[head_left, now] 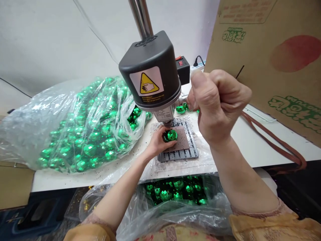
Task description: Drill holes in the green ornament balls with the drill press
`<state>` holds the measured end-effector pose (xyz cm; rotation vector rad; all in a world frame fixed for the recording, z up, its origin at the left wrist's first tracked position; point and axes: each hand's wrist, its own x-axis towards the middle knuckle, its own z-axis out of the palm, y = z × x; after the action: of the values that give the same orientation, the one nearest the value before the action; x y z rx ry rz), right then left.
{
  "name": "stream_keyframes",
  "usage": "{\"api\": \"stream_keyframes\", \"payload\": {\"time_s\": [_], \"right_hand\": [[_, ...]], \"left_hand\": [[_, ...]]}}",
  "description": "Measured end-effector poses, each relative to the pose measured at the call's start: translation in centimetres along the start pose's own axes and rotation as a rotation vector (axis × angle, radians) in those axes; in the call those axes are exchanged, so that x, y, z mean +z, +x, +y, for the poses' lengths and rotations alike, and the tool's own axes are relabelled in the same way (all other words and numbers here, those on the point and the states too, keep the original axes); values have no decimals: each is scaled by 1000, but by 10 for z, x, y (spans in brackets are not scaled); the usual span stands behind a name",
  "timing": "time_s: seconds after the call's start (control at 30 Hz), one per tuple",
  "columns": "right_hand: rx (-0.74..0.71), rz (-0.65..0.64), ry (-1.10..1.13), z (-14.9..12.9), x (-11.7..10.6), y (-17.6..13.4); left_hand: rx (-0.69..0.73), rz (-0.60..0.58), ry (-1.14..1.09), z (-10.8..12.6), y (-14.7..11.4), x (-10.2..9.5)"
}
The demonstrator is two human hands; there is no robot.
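Note:
My left hand (160,142) curls its thumb and fingers around a shiny green faceted ball (172,135), which it holds on a flat board (185,142) over the slotted metal base (192,154). Right above the ball is the lower end of a small black bench drill (150,70) with a yellow hand-warning sticker. My right hand (215,103), raised at the machine's right side, is closed around its feed lever (184,99). The fingers hide most of that lever. Whether the drill tip touches the ball cannot be made out.
A clear plastic bag (62,97) full of green balls lies left on the white table (82,180). Another open bag (180,214) of them sits below the front edge. A cardboard box (253,60) stands at right, near a brown strap (281,150). Dark shavings surround the base.

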<state>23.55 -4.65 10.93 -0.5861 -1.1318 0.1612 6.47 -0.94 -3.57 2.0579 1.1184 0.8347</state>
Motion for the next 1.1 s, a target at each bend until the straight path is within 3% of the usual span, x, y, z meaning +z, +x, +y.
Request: {"api": "stream_keyframes", "payload": {"time_s": [0.13, 0.3, 0.5, 0.87, 1.1], "right_hand": [[-8, 10, 29, 1, 0, 1], [-15, 10, 61, 5, -1, -1], [-93, 45, 93, 11, -1, -13], [-56, 91, 25, 16, -5, -28], [-253, 92, 85, 27, -8, -34]], "left_hand": [[28, 72, -31, -3, -5, 16], [-56, 168, -134, -11, -17, 28], [-62, 184, -194, -12, -19, 32], [-97, 202, -221, -10, -19, 33], [-103, 180, -265, -11, -19, 34]]}}
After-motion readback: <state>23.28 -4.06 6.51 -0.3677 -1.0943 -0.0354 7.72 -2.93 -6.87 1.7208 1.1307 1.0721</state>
